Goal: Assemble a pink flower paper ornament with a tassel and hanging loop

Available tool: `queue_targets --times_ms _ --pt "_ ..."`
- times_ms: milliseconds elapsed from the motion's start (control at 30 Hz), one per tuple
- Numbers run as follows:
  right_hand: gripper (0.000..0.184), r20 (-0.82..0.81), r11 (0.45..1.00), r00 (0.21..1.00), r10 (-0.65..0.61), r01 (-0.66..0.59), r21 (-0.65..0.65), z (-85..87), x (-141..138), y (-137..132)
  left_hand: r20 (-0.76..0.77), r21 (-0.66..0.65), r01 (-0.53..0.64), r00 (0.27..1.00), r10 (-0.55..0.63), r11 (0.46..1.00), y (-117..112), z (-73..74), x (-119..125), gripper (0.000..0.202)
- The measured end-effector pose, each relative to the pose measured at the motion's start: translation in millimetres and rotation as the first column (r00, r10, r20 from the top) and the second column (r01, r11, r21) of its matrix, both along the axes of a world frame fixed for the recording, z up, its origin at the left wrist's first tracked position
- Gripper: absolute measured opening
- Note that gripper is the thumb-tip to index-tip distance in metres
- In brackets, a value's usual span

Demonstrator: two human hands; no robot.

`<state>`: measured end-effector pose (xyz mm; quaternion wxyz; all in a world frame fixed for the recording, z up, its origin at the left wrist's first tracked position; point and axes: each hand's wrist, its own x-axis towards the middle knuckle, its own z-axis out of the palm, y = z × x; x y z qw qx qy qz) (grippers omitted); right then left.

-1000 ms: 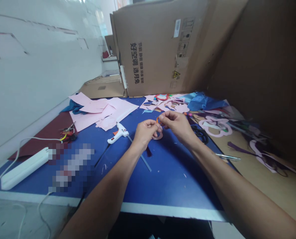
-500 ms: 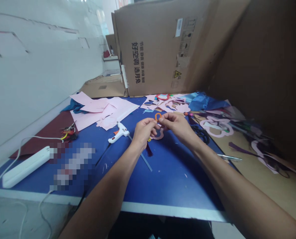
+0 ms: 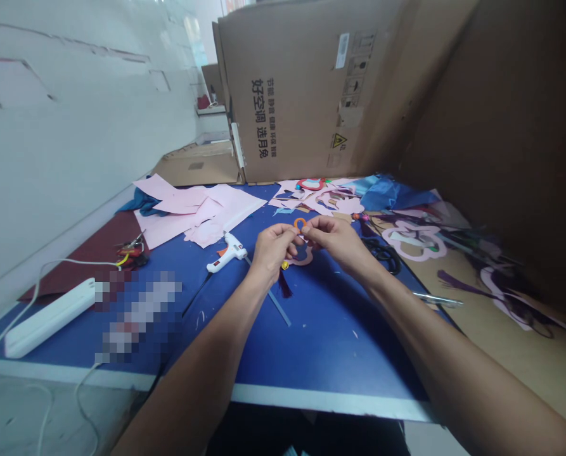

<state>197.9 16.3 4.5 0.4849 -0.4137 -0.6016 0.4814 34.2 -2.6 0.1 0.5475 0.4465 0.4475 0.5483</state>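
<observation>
My left hand (image 3: pixel 272 251) and my right hand (image 3: pixel 338 242) meet above the blue table (image 3: pixel 330 329). Both pinch a small orange loop (image 3: pixel 300 223) that sticks up between the fingertips. A pink paper cut-out (image 3: pixel 304 256) hangs just under the two hands. Below my left hand dangles a dark purple tassel (image 3: pixel 285 285) with a small yellow bead at its top. Both hands are closed in a pinch.
A white glue gun (image 3: pixel 226 252) lies left of the hands, with pink paper sheets (image 3: pixel 201 212) behind it. A white power strip (image 3: pixel 49 320) sits at the near left. Black scissors (image 3: pixel 387 256) and paper scraps lie to the right. A large cardboard box (image 3: pixel 306 88) stands at the back.
The hands have drawn slightly upward and the orange loop now stands clear above the fingertips. The purple tassel has dropped into view below my left hand.
</observation>
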Motion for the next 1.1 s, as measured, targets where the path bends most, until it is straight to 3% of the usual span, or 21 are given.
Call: queue_targets --times_ms 600,1100 --pt "0.035 -0.012 0.999 1.0 -0.028 0.027 -0.021 1.6 -0.5 -2.3 -0.097 0.016 0.02 0.995 -0.018 1.0 -3.4 2.6 1.7 0.016" --pt "0.042 -0.035 1.0 0.999 0.005 -0.005 0.01 2.6 4.4 0.6 -0.091 -0.02 0.011 0.996 -0.013 1.0 -2.7 3.3 3.3 0.01"
